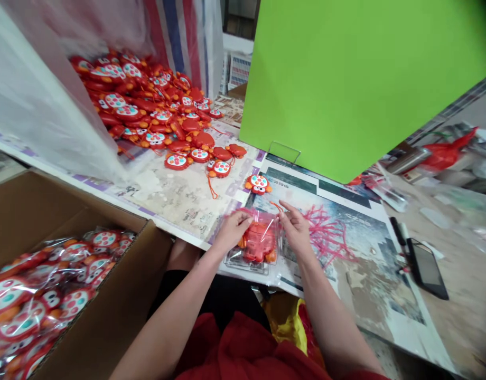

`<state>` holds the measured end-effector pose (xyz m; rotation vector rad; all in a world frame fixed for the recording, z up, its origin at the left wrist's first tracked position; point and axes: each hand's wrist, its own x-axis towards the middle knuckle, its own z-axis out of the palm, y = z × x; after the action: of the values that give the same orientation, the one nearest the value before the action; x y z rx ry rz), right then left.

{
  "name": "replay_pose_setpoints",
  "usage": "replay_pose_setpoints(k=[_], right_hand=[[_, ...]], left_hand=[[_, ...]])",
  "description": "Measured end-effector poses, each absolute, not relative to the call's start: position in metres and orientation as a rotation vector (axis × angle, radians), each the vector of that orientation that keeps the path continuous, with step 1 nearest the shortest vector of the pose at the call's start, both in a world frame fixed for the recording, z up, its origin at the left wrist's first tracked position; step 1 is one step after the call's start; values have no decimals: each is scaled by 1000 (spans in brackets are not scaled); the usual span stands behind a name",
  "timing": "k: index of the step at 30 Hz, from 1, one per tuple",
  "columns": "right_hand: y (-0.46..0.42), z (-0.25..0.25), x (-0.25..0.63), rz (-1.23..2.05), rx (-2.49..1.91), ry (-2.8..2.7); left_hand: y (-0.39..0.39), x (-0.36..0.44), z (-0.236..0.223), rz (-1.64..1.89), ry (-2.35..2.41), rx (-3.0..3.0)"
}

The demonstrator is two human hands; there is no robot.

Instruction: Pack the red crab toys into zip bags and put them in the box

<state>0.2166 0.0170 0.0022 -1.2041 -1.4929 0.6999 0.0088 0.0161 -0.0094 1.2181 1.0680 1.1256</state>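
A clear plastic bag point(275, 226) lies in front of me with a red turtle-like toy point(261, 244) inside, its plain red side up. My left hand point(232, 232) is closed, thumb and fingers pinching the bag's upper left edge. At the bag's right edge is my right hand point(296, 228), index finger stretched out and apart from the thumb. An orange cord point(276, 206) meets the tip of that thumb; whether it is gripped there is unclear. Just beyond the bag sits a loose red toy point(259, 183) with a dotted white shell.
Many similar toys point(148, 113) spill from a large sack point(48, 95). Bagged toys point(48, 285) fill a cardboard box point(104, 311) at left. Pink ties point(326, 235) lie right of my hand. A green board point(338, 79) stands behind, a phone point(427, 268) farther right.
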Motion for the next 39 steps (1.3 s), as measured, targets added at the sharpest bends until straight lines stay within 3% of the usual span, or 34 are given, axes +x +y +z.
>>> replay_pose_setpoints(k=[9,24,32,39], right_hand=[[13,29,190,3,-1227,-1951],[16,41,144,-176,-1275,-2361],[37,32,152,68,-1369,-2009],[21,21,287,-27,-1566,-1396]], left_hand=[[18,2,-24,1142,897,1234],[6,1,-11,1152,976,1535],[5,0,-13,1122,987,1533],[6,1,-23,1137,993,1388]])
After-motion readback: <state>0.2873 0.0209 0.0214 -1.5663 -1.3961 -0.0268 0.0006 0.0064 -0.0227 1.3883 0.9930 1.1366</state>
